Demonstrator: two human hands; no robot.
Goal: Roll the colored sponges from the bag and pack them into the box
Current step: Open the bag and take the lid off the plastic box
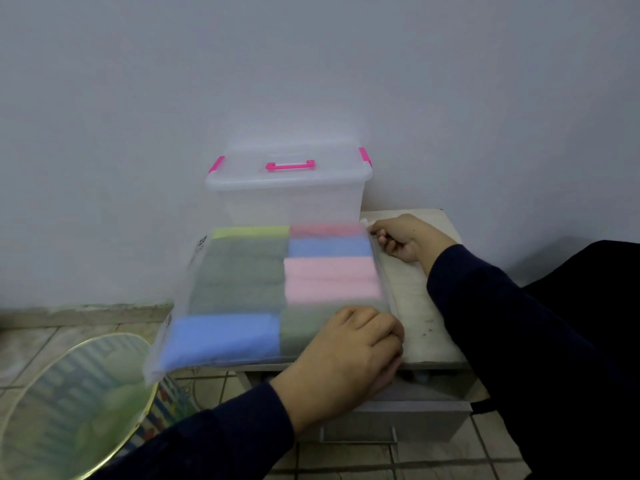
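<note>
bag [242, 292] on table [412, 306] | box [287, 188] behind, lidded | bin [69, 403] left

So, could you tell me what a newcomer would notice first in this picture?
Probably the clear bag of colored sponges, in blue, pink, green and yellow, lying on the small table and overhanging its left edge. The left hand grips its near right corner and the right hand its far right corner. Behind it, against the wall, stands a clear box, lid on, with bright pink latches and handle.
</note>
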